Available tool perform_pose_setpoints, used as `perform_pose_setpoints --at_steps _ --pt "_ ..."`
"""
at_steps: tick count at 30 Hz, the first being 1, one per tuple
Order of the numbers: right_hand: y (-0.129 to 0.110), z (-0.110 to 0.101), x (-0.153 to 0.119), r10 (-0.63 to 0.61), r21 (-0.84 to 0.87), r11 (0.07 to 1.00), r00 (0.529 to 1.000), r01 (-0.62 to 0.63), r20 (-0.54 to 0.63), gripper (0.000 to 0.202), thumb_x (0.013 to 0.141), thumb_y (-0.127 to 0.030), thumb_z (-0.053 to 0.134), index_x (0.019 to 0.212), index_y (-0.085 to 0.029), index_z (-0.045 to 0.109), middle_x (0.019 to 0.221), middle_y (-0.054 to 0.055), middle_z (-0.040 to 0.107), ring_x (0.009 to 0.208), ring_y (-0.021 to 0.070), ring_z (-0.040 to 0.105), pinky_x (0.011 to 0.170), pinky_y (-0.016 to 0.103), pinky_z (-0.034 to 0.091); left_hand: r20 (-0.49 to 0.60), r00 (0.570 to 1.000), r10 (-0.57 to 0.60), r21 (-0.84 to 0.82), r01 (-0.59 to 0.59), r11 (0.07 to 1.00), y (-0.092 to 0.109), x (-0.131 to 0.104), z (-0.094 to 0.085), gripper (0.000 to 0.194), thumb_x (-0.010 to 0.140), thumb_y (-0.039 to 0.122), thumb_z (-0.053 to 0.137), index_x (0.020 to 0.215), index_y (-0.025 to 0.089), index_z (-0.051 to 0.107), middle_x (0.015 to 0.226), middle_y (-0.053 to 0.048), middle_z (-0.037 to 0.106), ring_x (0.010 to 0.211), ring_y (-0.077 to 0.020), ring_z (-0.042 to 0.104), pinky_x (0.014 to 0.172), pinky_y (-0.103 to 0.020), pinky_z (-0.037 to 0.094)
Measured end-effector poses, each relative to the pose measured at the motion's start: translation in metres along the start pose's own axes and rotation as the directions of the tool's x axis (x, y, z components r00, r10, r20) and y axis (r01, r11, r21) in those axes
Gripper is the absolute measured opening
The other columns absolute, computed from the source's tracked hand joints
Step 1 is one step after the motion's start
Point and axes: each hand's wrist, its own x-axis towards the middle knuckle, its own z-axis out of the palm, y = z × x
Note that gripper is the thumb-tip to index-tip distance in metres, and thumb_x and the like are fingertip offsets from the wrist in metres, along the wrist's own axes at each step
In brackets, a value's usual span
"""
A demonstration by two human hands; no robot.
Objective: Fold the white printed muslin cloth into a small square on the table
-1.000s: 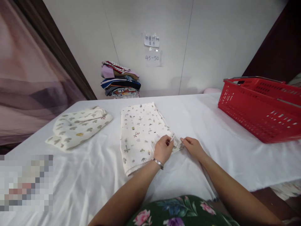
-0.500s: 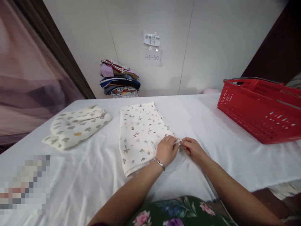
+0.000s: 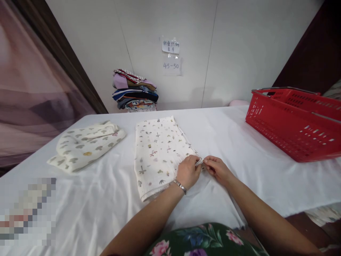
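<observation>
Cloth [image 3: 154, 153] is lying left of the basket [image 3: 293, 124]; left hand [image 3: 188, 172] and right hand [image 3: 217, 168] are both pinching its edge.

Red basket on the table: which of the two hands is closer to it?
Right. The right hand pinches the patterned cloth's corner, left of the red basket; the left hand grips that cloth farther left.

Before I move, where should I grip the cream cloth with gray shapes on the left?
Probably the left corner of the cream cloth, pinched by the left hand from the near side: that corner tapers out over the white table cover, away from its folds.
</observation>
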Motion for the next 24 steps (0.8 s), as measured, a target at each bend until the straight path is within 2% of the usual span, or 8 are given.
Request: perform_pose_setpoints --at_steps 3,7,11,15,19,21,24 --pt "0.001 0.000 0.000 -0.005 -0.014 1.000 1.000 0.006 0.015 0.025 0.072 -0.040 0.061 0.071 -0.017 0.052 0.053 -0.006 0.045 0.039 0.0035 0.030 0.039 0.021 0.011 0.005 0.986 -0.164 -0.143 0.163 0.976 -0.004 0.003 0.001 0.007 0.077 0.021 0.053 0.083 0.020 0.057 0.075 0.002 0.061 0.068 -0.0119 0.055 0.064 -0.023 0.042" --pt "0.005 0.000 0.003 -0.030 -0.118 0.993 1.000 0.030 -0.004 0.027 0.071 -0.043 0.062 0.072 -0.016 0.055 0.052 -0.005 0.045 0.040 0.0045 0.031 0.039 0.020 0.015 0.032 0.969 -0.245 -0.314 0.242 0.918 -0.008 0.005 0.002 0.008 0.078 0.025 0.051 0.076 0.020 0.056 0.066 0.004 0.059 0.061 -0.0096 0.054 0.060 -0.022 0.041" --pt "0.009 0.002 0.005 -0.065 -0.250 0.967 0.997 0.053 -0.040 0.029 0.070 -0.045 0.062 0.073 -0.017 0.057 0.046 -0.007 0.042 0.040 0.0058 0.031 0.040 0.021 0.020 0.024 0.970 -0.241 -0.294 0.237 0.926 -0.008 0.004 0.002 0.009 0.078 0.027 0.052 0.077 0.020 0.058 0.067 0.004 0.059 0.061 -0.0097 0.053 0.060 -0.022 0.041" --pt "0.011 0.004 0.006 -0.082 -0.355 0.934 0.987 0.028 -0.140 0.033 0.073 -0.049 0.058 0.066 -0.017 0.054 0.045 -0.006 0.042 0.040 0.0068 0.033 0.041 0.022 0.022 -0.008 0.977 -0.214 -0.245 0.205 0.948 -0.005 0.003 0.000 0.008 0.077 0.026 0.053 0.077 0.020 0.058 0.068 0.004 0.059 0.061 -0.0098 0.052 0.059 -0.021 0.040" --pt "0.012 0.005 0.006 -0.139 -0.450 0.892 0.977 0.051 -0.165 0.029 0.071 -0.044 0.060 0.062 -0.017 0.054 0.045 -0.006 0.042 0.042 0.0071 0.035 0.043 0.022 0.024 -0.032 0.976 -0.216 -0.252 0.201 0.947 -0.005 0.003 0.000 0.007 0.078 0.023 0.051 0.079 0.020 0.057 0.068 0.004 0.059 0.061 -0.0094 0.053 0.060 -0.021 0.039" --pt "0.012 0.004 0.007 -0.129 -0.430 0.902 0.977 0.046 -0.167 0.026 0.069 -0.041 0.061 0.061 -0.017 0.053 0.044 -0.006 0.042 0.042 0.0067 0.034 0.042 0.021 0.023 -0.037 0.977 -0.211 -0.246 0.195 0.949 -0.007 0.002 0.001 0.007 0.079 0.023 0.051 0.080 0.020 0.057 0.069 0.004 0.060 0.062 -0.0095 0.053 0.061 -0.021 0.040" --pt "0.009 0.004 0.005 -0.037 -0.267 0.964 0.989 -0.003 -0.144 0.025 0.068 -0.038 0.062 0.060 -0.018 0.050 0.043 -0.007 0.040 0.038 0.0052 0.029 0.039 0.021 0.017 -0.051 0.982 -0.184 -0.194 0.171 0.966 -0.007 0.001 0.001 0.008 0.080 0.023 0.050 0.083 0.021 0.057 0.073 0.003 0.061 0.065 -0.0104 0.055 0.063 -0.022 0.041"
